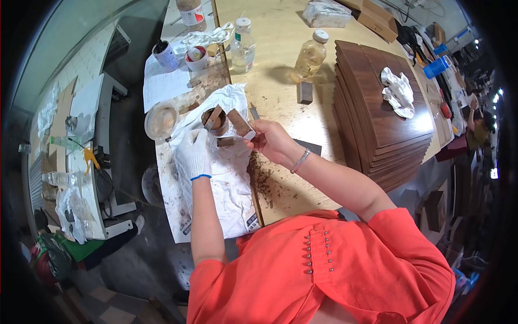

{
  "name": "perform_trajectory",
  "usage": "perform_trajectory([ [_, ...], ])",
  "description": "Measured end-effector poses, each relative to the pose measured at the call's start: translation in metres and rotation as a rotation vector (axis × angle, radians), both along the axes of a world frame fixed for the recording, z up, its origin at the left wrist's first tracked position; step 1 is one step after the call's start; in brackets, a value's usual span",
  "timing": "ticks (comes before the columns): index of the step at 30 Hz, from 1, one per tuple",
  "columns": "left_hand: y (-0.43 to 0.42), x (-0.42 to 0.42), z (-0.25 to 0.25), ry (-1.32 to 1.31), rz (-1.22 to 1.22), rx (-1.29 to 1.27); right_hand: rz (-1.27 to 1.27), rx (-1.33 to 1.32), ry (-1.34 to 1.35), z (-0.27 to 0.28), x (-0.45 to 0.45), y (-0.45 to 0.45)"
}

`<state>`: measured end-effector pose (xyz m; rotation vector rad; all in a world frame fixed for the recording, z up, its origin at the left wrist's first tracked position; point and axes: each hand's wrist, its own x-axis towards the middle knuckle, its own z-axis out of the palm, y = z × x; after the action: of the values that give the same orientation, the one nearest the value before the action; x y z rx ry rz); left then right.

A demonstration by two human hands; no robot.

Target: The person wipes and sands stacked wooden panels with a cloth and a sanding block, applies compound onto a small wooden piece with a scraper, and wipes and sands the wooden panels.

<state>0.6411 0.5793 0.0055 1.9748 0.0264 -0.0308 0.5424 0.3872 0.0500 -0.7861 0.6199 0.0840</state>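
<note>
My left hand [193, 152], in a white knitted glove with a blue cuff, is closed on a thin flat scraper [209, 123]. The scraper's brown-smeared end reaches over a small round tin [218, 128] of dark brown paste. My bare right hand [274, 141], a bangle on its wrist, pinches a brown block [240, 124] with a pale end, just right of the tin. Beside the right fingers shows a small metal blade [254, 112]; I cannot tell if the hand touches it. A short brown piece [225, 141] lies below the tin on a crumpled white cloth [229, 178].
Stacked dark wood panels [372, 102] stand to the right, a crumpled white rag [397, 93] on top. Beyond my hands are a bottle of yellowish liquid [311, 56], a clear bottle [243, 46] and a dark block [305, 93]. A round plastic tub [161, 121] sits left.
</note>
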Motion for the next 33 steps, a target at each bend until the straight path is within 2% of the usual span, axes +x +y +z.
perform_trajectory([
  [2, 0.003, -0.01, 0.014, -0.301, -0.013, 0.188, -0.004, 0.003, -0.004, 0.004, -0.007, -0.002],
  [5, 0.002, -0.025, 0.027, -0.298, 0.005, -0.021, 0.014, 0.031, -0.028, 0.008, -0.015, -0.004],
  [6, 0.0, -0.033, 0.031, -0.299, -0.126, -0.089, 0.016, 0.061, -0.036, 0.011, -0.018, -0.002],
  [9, -0.02, -0.065, 0.041, 0.245, -0.297, -0.608, 0.012, 0.149, -0.069, 0.021, -0.026, 0.009],
  [11, -0.023, -0.073, 0.033, 0.322, -0.394, -0.778, 0.043, 0.181, -0.102, 0.017, -0.035, 0.015],
  [13, -0.021, -0.078, 0.016, 0.308, -0.555, -0.767, 0.039, 0.24, -0.105, 0.018, -0.045, 0.012],
  [14, -0.02, -0.084, 0.021, 0.421, -0.585, -0.975, 0.069, 0.219, -0.083, 0.017, -0.052, 0.007],
  [15, -0.022, -0.088, 0.028, 0.54, -0.598, -1.182, 0.131, 0.106, -0.034, 0.037, -0.062, -0.002],
  [18, -0.036, -0.097, 0.038, 0.507, -0.468, -1.463, 0.159, -0.307, -0.125, 0.048, -0.087, -0.047],
  [19, -0.033, -0.1, 0.039, 0.516, -0.45, -1.424, 0.134, -0.487, -0.15, 0.057, -0.094, -0.07],
  [21, -0.027, -0.104, 0.04, 0.516, -0.411, -1.354, -0.015, -1.211, -0.271, 0.069, -0.107, -0.137],
  [24, -0.024, -0.12, 0.04, 0.539, -0.351, -1.353, -0.299, -1.781, 0.018, 0.112, -0.146, -0.215],
  [26, -0.023, -0.13, 0.031, 0.521, -0.366, -1.362, -0.329, -2.09, 0.157, 0.109, -0.167, -0.275],
  [29, -0.043, -0.157, 0.041, 0.471, -0.315, -1.335, -0.262, -2.312, 0.451, 0.097, -0.192, -0.34],
  [30, -0.055, -0.166, 0.045, 0.443, -0.424, -1.374, -0.206, -2.265, 0.464, 0.092, -0.199, -0.352],
  [33, -0.096, -0.198, 0.05, 0.351, -0.28, -1.3, 0.159, -1.996, 0.298, 0.094, -0.216, -0.38],
])
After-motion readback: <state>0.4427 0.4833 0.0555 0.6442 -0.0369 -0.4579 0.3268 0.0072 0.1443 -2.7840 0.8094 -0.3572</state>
